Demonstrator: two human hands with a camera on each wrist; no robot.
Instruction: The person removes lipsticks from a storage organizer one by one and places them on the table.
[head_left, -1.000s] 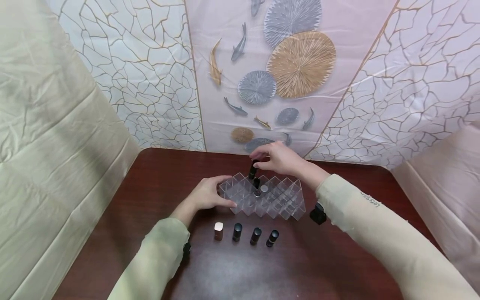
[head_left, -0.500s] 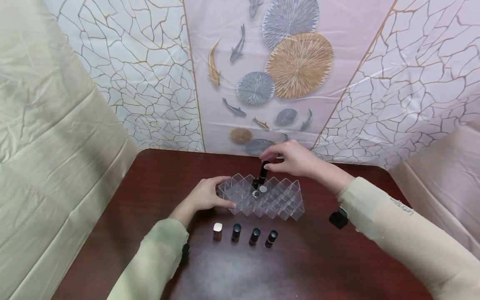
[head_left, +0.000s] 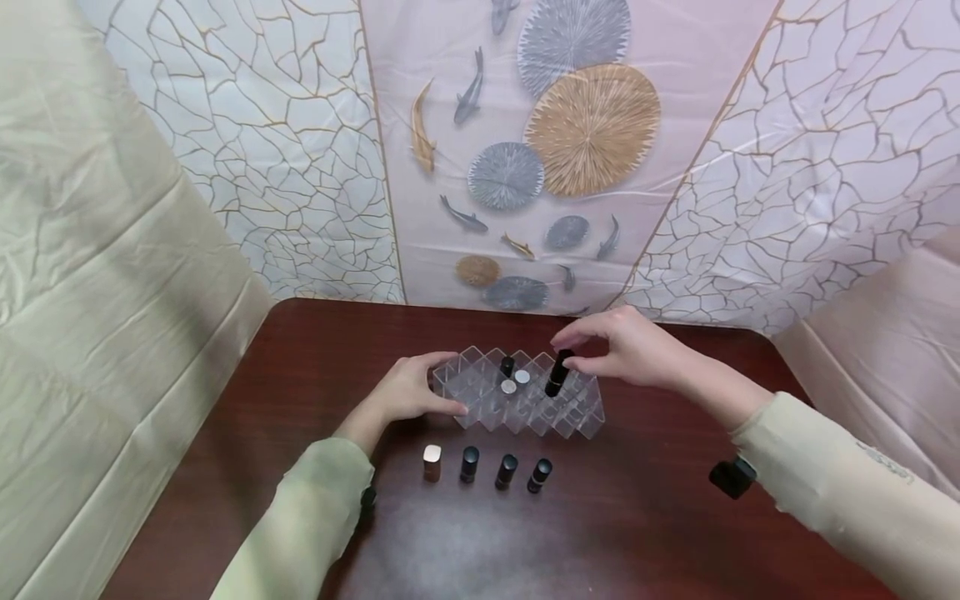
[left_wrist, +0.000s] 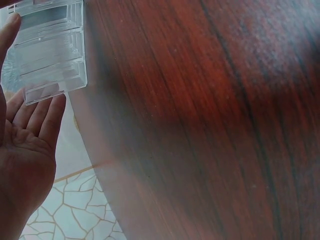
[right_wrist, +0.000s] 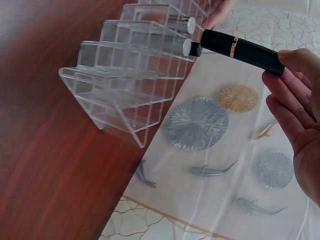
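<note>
My right hand (head_left: 637, 350) pinches the end of a black lipstick tube (head_left: 558, 372) between thumb and fingers. The tube has a thin gold band and slants above the right part of a clear lipstick holder (head_left: 487, 408). In the right wrist view, the lipstick (right_wrist: 242, 51) is clear of the compartments, its free end near the caps there. My left hand (head_left: 405, 389) holds the holder's left end, thumb at the front and fingers behind. Two tubes with round silvery tops (head_left: 522, 377) and one black-topped tube (head_left: 507, 366) stand in the holder's middle compartments.
In front of the holder, a rose-gold lipstick (head_left: 432, 463) and three black lipsticks (head_left: 468, 465) stand in a row on the dark red-brown table (head_left: 622, 517). A patterned cloth (head_left: 495, 108) hangs behind the table's back edge.
My right hand has carried the black lipstick rightward and a little toward me, from the holder's back middle to over its right part. The left hand has stayed on the holder's left end.
</note>
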